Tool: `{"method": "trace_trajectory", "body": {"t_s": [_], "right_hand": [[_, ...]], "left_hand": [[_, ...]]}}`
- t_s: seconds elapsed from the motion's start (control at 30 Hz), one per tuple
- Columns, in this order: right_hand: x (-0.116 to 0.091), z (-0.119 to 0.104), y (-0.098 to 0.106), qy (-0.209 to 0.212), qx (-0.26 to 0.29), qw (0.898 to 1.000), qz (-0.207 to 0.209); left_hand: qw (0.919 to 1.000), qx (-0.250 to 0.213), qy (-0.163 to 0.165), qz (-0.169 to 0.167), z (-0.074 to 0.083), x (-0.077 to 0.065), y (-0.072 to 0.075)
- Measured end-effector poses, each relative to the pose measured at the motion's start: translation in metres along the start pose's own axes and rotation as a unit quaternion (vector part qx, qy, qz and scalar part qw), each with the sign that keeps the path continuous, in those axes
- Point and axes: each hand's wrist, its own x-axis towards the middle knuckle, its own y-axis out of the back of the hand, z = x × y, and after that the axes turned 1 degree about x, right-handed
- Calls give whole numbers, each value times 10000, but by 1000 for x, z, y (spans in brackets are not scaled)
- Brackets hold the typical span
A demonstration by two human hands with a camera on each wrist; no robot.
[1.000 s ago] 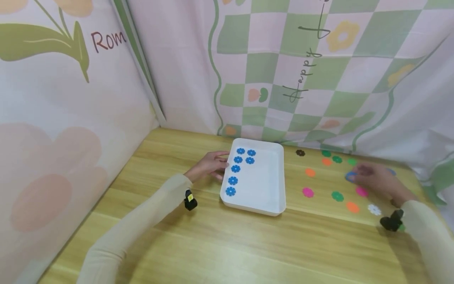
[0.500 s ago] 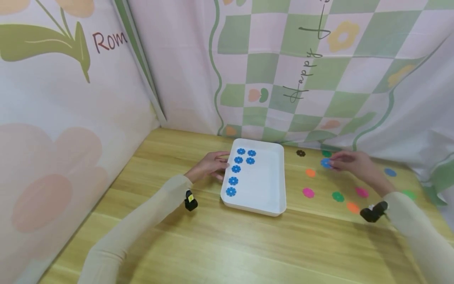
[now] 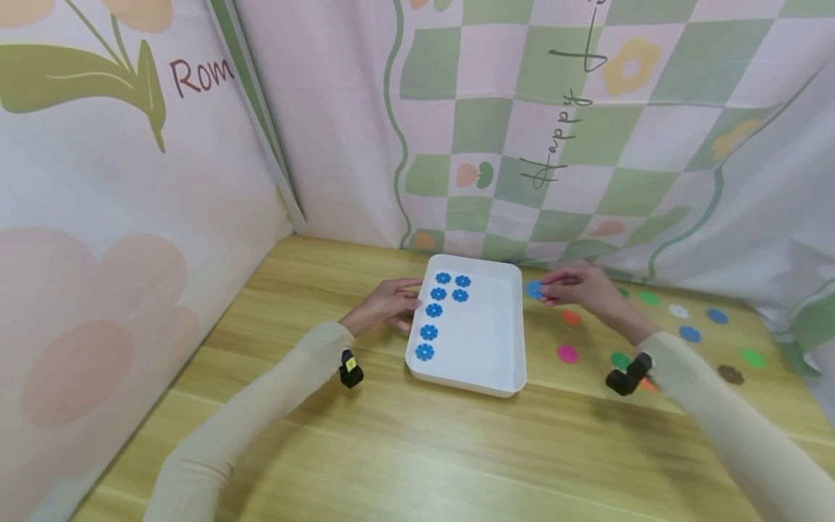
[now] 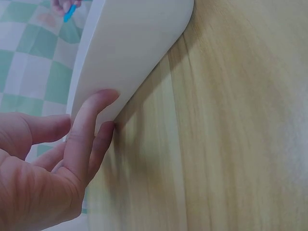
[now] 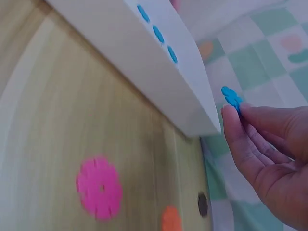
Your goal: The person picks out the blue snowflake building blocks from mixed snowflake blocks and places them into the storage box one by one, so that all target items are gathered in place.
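Note:
A blue flower-shaped disc (image 3: 534, 290) is pinched between the thumb and index finger of my right hand (image 3: 583, 291), just right of the white tray (image 3: 502, 319). In the right wrist view the disc (image 5: 231, 97) stands edge-on at the fingertips, above the tray's corner. Against the tray's left side rests my left hand (image 3: 389, 303), its fingers loosely bent. The left wrist view shows fingertips (image 4: 110, 94) on the tray's outer wall and the thumb tip right at the rim. Inside the tray, several blue flower discs (image 3: 433, 310) form a left column and a short second one.
Several loose discs lie right of the tray, among them a pink disc (image 3: 567, 354), an orange disc (image 3: 571, 317), a white disc (image 3: 679, 311), a brown disc (image 3: 730, 374) and blue discs (image 3: 690, 334). A printed curtain (image 3: 483, 130) hangs along the back of the wooden table (image 3: 404, 449).
My right hand has carried the blue disc leftward from among the loose discs to beside the tray's right edge. The left hand and the tray have stayed in place.

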Motion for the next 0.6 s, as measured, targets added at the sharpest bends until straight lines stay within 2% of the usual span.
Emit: {"method": "trace_trajectory", "body": {"t_s": [0.3, 0.6], "right_hand": [[26, -14, -47, -195, -52, 9992, -337], [49, -23, -88, -620, -529, 9951, -551]], "left_hand": [[10000, 32, 18, 51, -1, 0, -1], [9999, -36, 81, 64, -1, 3, 0]]}}
